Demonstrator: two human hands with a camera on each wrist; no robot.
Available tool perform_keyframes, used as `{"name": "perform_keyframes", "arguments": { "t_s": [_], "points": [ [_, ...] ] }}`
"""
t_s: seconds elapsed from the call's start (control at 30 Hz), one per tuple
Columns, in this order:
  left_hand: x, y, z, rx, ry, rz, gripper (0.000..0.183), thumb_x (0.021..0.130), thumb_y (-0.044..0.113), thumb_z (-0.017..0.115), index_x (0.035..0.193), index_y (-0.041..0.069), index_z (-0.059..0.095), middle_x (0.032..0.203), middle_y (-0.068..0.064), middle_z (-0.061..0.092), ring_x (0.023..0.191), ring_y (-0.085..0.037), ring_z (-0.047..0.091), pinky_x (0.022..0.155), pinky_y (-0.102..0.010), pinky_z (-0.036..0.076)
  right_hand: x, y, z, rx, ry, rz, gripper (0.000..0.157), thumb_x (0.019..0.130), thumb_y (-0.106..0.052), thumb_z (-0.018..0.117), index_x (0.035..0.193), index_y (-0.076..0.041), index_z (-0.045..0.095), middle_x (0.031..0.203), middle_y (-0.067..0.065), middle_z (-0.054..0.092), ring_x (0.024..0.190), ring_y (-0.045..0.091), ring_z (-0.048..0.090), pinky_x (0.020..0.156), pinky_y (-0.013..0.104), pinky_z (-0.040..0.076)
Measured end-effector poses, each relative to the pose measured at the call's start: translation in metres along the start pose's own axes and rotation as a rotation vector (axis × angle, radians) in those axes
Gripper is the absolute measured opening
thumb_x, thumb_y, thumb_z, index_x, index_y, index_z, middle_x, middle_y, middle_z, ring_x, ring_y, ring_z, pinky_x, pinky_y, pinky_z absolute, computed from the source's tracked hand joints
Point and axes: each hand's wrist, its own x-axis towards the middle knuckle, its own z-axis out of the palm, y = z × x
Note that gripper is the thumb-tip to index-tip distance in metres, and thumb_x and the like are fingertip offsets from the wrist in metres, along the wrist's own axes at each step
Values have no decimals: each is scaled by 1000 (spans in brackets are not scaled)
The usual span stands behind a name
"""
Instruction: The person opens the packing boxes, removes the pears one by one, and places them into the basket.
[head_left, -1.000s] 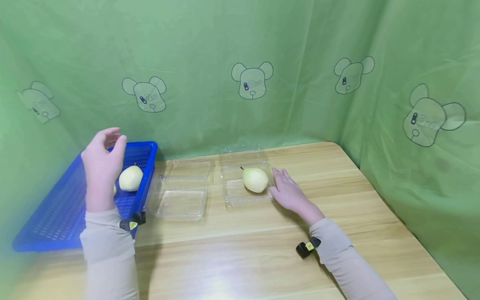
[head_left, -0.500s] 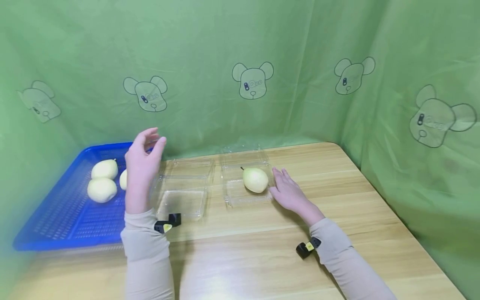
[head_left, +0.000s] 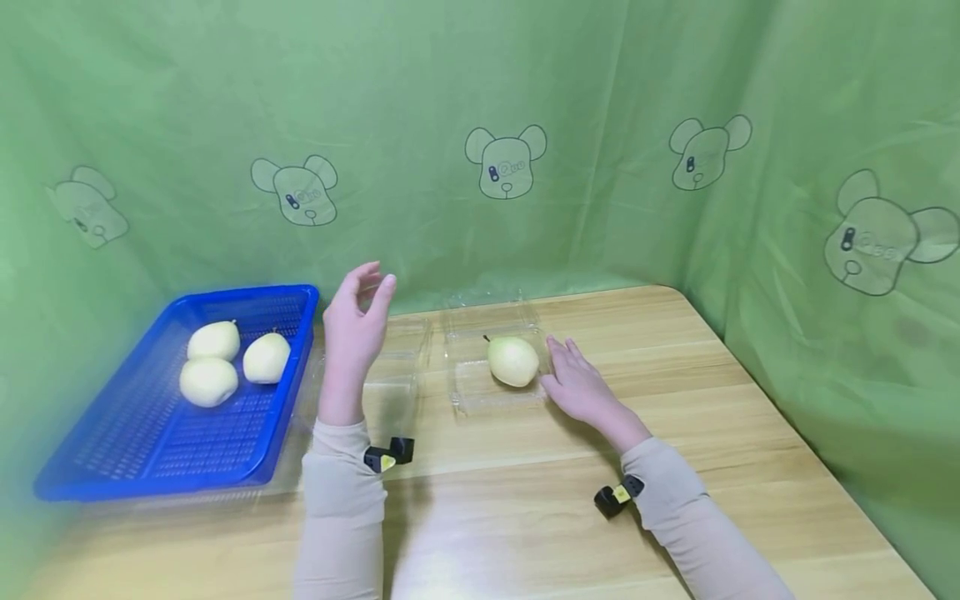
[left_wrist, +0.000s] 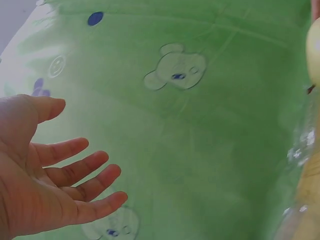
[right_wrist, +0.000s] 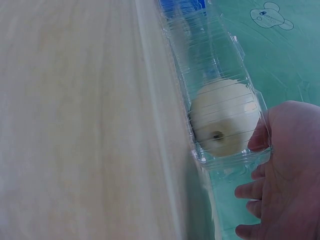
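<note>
My left hand [head_left: 356, 333] hangs in the air over an unfilled clear plastic clamshell box [head_left: 401, 392], partly hiding it. Its fingers are loosely bent and spread with nothing between them, as the left wrist view of the hand [left_wrist: 60, 185] also shows. A pale yellow-green pear [head_left: 513, 362] lies in a second clear clamshell box [head_left: 472, 385], whose lid is folded back. At that box's right side rests my right hand [head_left: 583, 387]. In the right wrist view the thumb [right_wrist: 259, 137] lies along the box's wall beside the pear [right_wrist: 225, 112], the other fingers relaxed.
A blue plastic basket [head_left: 157, 433] stands on the left of the wooden table [head_left: 495, 508]. Inside it sit three pears, one [head_left: 214, 341] at the back, one [head_left: 208, 382] in front and one [head_left: 266, 358] on the right. A green curtain [head_left: 585, 233] encloses the table behind and beside.
My left hand has moved rightward from over the blue basket to over the left clamshell box, uncovering the pears in the basket. The right hand and its pear have stayed put.
</note>
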Motion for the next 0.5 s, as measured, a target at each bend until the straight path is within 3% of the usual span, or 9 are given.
{"name": "perform_keyframes", "arguments": {
  "t_s": [0.5],
  "points": [
    [-5, -5, 64, 0, -186, -66, 62, 82, 59, 45, 129, 18, 45, 122, -4, 56, 109, -19, 54, 91, -34, 47, 0, -1, -2, 26, -10, 22, 66, 91, -33, 36, 144, -4, 8, 151, 13, 12, 139, 35, 5, 111, 54, 12]
  ]
}}
